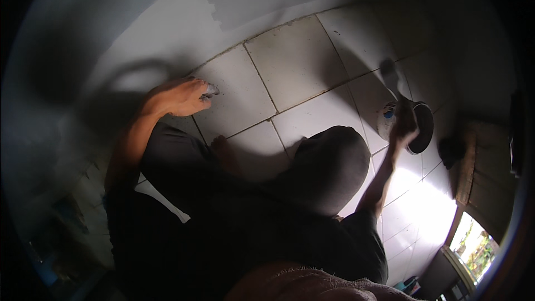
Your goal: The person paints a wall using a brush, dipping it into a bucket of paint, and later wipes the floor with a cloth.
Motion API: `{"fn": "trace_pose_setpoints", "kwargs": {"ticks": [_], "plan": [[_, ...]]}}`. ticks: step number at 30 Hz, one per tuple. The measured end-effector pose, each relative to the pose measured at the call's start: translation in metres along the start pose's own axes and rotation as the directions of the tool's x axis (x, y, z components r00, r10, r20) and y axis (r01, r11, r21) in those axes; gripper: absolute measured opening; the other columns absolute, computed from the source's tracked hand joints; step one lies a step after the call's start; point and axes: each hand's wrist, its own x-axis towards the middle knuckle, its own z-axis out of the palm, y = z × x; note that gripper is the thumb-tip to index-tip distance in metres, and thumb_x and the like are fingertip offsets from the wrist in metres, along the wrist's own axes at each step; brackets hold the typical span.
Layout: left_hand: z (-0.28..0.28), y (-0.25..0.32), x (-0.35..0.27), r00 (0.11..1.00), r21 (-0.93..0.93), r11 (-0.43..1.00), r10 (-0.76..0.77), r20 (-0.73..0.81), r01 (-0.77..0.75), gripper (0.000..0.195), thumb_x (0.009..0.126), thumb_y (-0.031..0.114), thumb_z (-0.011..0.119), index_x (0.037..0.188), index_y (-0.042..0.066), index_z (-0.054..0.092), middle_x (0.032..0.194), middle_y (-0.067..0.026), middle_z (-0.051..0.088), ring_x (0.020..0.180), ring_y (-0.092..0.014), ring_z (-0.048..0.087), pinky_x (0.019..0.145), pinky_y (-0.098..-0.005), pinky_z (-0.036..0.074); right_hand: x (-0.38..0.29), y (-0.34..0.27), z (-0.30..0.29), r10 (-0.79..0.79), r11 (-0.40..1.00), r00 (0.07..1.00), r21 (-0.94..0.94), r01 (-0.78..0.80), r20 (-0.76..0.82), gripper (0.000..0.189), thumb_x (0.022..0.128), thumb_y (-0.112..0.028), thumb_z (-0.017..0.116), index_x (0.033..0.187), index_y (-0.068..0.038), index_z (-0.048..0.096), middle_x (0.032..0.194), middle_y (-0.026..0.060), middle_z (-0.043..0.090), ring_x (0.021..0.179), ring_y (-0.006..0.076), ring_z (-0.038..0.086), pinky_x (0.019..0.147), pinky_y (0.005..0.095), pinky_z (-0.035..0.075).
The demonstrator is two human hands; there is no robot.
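Observation:
My right hand point(405, 125) grips a pale, flat-ended hand tool point(391, 79), which points away from me. Blur hides whether it is a brush or a scraper. Beside and partly behind that hand is a round whitish tub point(383, 127) with a coloured mark on its side and a dark round opening or lid. My left hand point(184, 96) hovers near the foot of the wall, fingers curled. Whitish matter shows at its fingertips; I cannot tell whether it is a coating or a held thing. Ahead, the wall point(175, 12) has a lighter area beside a ragged-edged grey area.
Pale square floor tiles point(296, 67) with dark joints meet the wall. My bent knees point(334, 167) are between my arms. A wooden piece point(466, 167) and a dark object point(451, 150) stand at the right. Bright light enters through an opening point(474, 244) at lower right.

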Motion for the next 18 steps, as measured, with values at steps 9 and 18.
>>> {"fn": "trace_pose_setpoints", "kwargs": {"ticks": [9, 18], "plan": [[0.008, -0.011, -0.048, 0.934, -0.037, 0.939, -0.334, 0.129, 0.341, 0.049, 0.094, 0.037, 0.058, 0.127, 0.002, 0.055, 0.123, -0.0204, 0.057, 0.113, -0.036, 0.057, 0.096, -0.0435, 0.046, -0.05, -0.123, 0.315, -0.27, 0.829, 0.915, 0.556, 0.063, 0.299, 0.017, 0.086, -0.007, 0.068, 0.104, -0.007, 0.072, 0.093, 0.0126, 0.072, 0.08, 0.0308, 0.07, 0.07, 0.037, 0.057], [0.01, -0.005, -0.067, 0.928, -0.026, 0.929, -0.367, 0.068, 0.369, 0.048, 0.089, 0.029, 0.053, 0.131, 0.007, 0.056, 0.117, -0.0204, 0.063, 0.111, -0.036, 0.058, 0.097, -0.0416, 0.044, 0.015, -0.058, 0.325, -0.013, 0.953, 0.998, 0.302, 0.03, -0.06, 0.016, 0.091, -0.007, 0.062, 0.101, -0.009, 0.074, 0.094, 0.0128, 0.073, 0.084, 0.0314, 0.071, 0.075, 0.0361, 0.056]]}}
